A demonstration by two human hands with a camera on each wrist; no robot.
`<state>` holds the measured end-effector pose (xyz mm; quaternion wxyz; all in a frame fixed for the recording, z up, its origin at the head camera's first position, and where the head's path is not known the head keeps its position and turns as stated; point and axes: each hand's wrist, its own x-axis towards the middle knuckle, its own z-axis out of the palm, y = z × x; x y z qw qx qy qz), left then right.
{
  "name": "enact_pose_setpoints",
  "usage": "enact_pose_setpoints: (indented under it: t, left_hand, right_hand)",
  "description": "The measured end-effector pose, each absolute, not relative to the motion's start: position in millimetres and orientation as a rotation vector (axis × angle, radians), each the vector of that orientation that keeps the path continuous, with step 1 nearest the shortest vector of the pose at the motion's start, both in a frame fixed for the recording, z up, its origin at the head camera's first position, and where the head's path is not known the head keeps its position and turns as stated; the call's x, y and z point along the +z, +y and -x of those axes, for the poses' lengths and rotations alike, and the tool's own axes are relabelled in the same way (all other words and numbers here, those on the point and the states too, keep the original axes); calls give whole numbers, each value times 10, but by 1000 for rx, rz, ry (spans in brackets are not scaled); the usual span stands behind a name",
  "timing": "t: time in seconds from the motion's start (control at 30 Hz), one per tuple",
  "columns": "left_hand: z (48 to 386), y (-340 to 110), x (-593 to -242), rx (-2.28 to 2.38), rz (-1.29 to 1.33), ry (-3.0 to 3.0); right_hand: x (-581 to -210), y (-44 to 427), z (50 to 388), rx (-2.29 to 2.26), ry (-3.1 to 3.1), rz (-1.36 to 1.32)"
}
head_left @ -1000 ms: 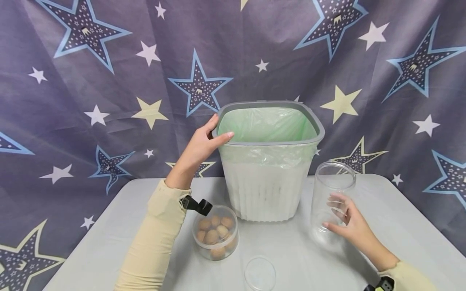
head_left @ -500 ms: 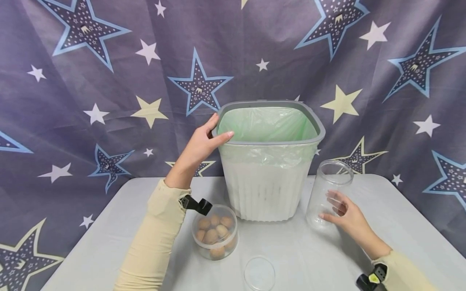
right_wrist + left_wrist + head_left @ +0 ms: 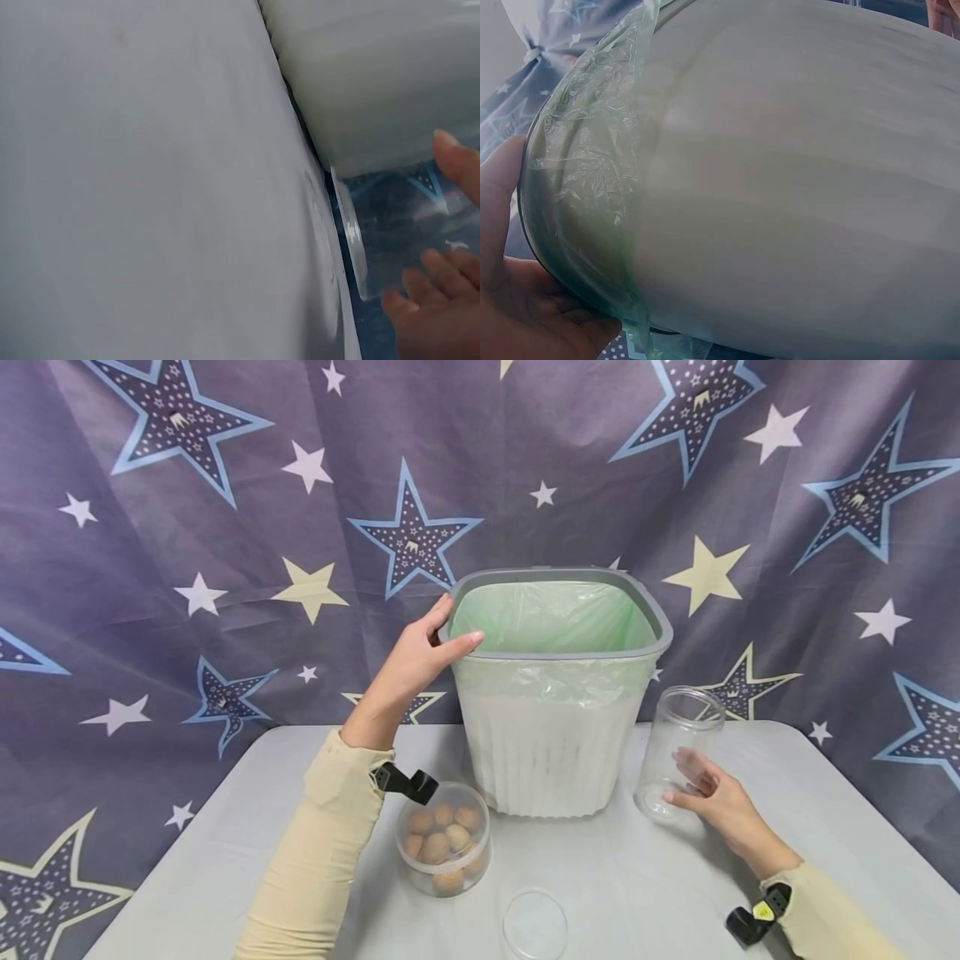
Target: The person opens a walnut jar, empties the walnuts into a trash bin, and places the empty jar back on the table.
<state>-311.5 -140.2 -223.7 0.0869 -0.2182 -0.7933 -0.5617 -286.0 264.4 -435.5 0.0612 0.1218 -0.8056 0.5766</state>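
Observation:
A white trash bin (image 3: 547, 743) with a grey rim and a green liner stands on the table. My left hand (image 3: 420, 652) grips its rim at the left side, with the thumb over the inner edge. In the left wrist view the liner (image 3: 592, 150) folds over the bin wall beside that hand. To the right of the bin is a clear plastic jar (image 3: 675, 735), slightly tilted. My right hand (image 3: 720, 802) holds it low on the side, thumb in front, some fingers seen through the plastic. In the right wrist view the jar (image 3: 397, 232) lies between thumb and fingers.
A clear round tub (image 3: 444, 881) with several walnut-like brown balls sits below my left forearm. Near the front lies a clear round lid (image 3: 536, 927) on the pale table (image 3: 615, 893). A star-patterned curtain (image 3: 525, 443) hangs behind.
My right hand has moved slightly left with the jar, whose tilt has changed and whose base now sits further back. The left hand and the bin have stayed put.

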Motion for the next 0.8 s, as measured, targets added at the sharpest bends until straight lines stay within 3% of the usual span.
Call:
enact_pose_setpoints:
  t: [0.8]
  left_hand:
    - [3116, -1398, -2234, -1678, 657, -2361]
  right_hand:
    - [-4406, 2688, 2917, 1869, -2492, -517]
